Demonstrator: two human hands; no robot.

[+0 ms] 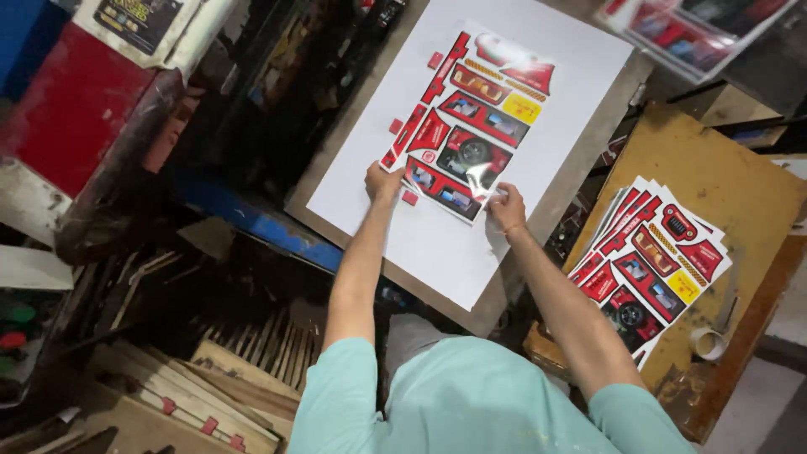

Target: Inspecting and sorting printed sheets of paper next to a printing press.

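Note:
A glossy printed sheet [471, 126], red with toy-car box panels, lies on a large white board [437, 244]. My left hand [382, 183] presses on the sheet's near left corner. My right hand [507, 208] pinches its near right edge, fingers closed on the sheet. Both arms reach forward from my light green shirt.
A stack of the same printed sheets [651, 265] rests on a yellow-brown table [731, 168] to the right, with a tape roll [708, 341] at its near edge. Dark machinery, a blue rail [252, 223] and wooden slats [202, 378] lie to the left. More prints [689, 34] sit top right.

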